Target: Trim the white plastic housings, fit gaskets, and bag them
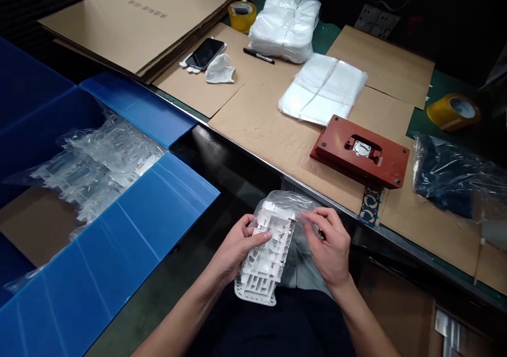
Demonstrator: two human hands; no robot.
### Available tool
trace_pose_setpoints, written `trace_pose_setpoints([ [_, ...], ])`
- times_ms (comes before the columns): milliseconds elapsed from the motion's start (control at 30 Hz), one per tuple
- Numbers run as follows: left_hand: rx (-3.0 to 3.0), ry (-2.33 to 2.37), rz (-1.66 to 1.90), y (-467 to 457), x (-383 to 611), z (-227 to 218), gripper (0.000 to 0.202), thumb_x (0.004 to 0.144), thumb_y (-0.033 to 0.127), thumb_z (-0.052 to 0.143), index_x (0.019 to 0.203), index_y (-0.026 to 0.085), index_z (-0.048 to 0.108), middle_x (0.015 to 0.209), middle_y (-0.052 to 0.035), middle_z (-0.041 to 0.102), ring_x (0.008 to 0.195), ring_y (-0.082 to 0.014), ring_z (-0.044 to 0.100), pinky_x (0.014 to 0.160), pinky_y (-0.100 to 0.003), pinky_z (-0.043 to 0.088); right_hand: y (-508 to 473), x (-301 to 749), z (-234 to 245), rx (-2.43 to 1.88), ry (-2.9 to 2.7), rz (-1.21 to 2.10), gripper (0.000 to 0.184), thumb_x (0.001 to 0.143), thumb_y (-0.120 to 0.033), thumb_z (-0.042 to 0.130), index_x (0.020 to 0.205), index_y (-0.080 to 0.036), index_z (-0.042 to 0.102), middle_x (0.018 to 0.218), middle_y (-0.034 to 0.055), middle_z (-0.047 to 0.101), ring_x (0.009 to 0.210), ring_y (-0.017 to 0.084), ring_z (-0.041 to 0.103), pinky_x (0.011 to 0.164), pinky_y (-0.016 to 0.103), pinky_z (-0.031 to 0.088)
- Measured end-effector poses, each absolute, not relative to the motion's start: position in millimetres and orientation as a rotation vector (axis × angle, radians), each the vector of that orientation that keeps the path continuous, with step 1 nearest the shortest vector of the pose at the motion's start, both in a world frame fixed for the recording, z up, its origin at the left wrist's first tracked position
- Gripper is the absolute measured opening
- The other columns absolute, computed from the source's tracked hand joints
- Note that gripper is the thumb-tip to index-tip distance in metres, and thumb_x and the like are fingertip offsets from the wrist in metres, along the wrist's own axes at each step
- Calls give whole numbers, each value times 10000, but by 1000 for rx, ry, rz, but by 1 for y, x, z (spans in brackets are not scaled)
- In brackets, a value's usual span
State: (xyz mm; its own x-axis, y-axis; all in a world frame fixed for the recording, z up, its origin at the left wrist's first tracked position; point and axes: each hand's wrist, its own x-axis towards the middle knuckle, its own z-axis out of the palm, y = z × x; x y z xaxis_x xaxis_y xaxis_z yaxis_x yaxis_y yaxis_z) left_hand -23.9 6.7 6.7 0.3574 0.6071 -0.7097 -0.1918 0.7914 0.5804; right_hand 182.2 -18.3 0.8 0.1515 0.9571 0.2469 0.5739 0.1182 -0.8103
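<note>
My left hand [240,243] grips a white moulded plastic part [267,246] with ribs and slots, its thumb lying across the front. The part is tilted, its wider slotted end towards my lap. A clear plastic bag [283,198] covers the far end of the part. At the part's right side, my right hand [327,243] pinches the edge of the bag between thumb and fingertips. Something small and dark shows by its curled fingers; I cannot make out what it is.
A blue bin [146,209] with bagged white parts [106,161] stands left. On the bench lie a red fixture [362,169], plastic bag stacks [322,87], tape rolls [453,112], a phone [205,54], a glove [220,69], a pen [259,56] and cardboard sheets [138,19].
</note>
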Motion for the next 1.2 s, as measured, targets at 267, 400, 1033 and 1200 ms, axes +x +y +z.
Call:
trace_pose_setpoints([
  [267,224,1256,729,10,-24,-13,368,824,477,754,874,184,537,630,39,598,534,-110,578,537,-230,490,-36,191,-3,-1083,-1947,1208,425,987,-103,483,1364,-278,571,952,59,686,850,202,620,726,338,531],
  [400,108,1247,742,10,-22,-13,212,916,357,647,952,153,598,743,-43,669,635,-170,644,615,-305,548,-38,196,8,-1154,-2051,1250,326,950,-311,641,1270,-263,597,1047,76,624,905,215,602,769,352,531],
  [1033,571,1137,849,11,-12,12,301,960,433,554,788,188,527,545,57,441,508,-91,388,539,-234,390,-10,171,-38,-1413,-680,1433,291,823,-419,760,817,-210,556,720,-42,539,485,74,373,371,187,247],
  [1200,800,1307,857,15,-11,15,269,950,444,594,834,203,563,577,57,497,526,-92,447,531,-223,373,-16,168,-31,-1512,-843,1373,267,749,-363,835,754,-171,648,747,4,616,725,149,549,674,249,462],
])
